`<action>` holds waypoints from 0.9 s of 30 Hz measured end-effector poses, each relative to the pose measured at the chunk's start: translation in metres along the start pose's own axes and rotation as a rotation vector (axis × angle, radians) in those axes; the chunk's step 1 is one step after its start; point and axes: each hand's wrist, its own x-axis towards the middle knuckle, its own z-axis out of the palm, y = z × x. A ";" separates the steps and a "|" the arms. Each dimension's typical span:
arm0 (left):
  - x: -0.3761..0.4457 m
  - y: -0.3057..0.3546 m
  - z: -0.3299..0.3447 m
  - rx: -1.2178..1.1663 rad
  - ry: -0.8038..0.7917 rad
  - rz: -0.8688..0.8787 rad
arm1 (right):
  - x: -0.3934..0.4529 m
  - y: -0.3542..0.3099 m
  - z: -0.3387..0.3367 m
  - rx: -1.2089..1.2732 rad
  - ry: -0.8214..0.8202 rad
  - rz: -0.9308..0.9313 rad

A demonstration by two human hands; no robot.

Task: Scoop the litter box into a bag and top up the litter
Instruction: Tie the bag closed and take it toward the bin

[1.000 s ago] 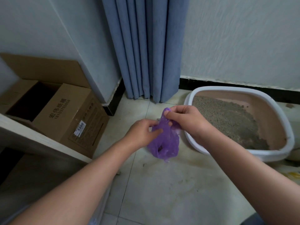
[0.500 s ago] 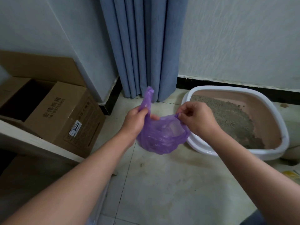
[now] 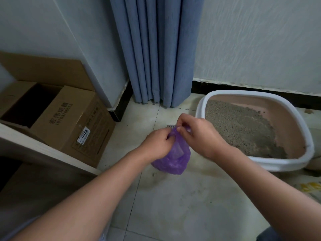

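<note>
Both hands, left (image 3: 159,143) and right (image 3: 198,134), now pinch the bag (image 3: 173,159) mouth together, spread wide moments ago, beside the litter box (image 3: 284,164).

Counted: two bare hands, left (image 3: 159,144) and right (image 3: 199,134), centre frame; one crumpled purple plastic bag (image 3: 173,160); one white-rimmed pink litter box (image 3: 260,165), right; two brown cardboard boxes (image 3: 69,122), left; one blue pleated curtain (image 3: 156,49), top centre
</note>
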 end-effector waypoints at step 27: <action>0.012 -0.015 0.018 0.405 0.193 0.413 | 0.009 0.035 0.016 0.347 -0.088 0.636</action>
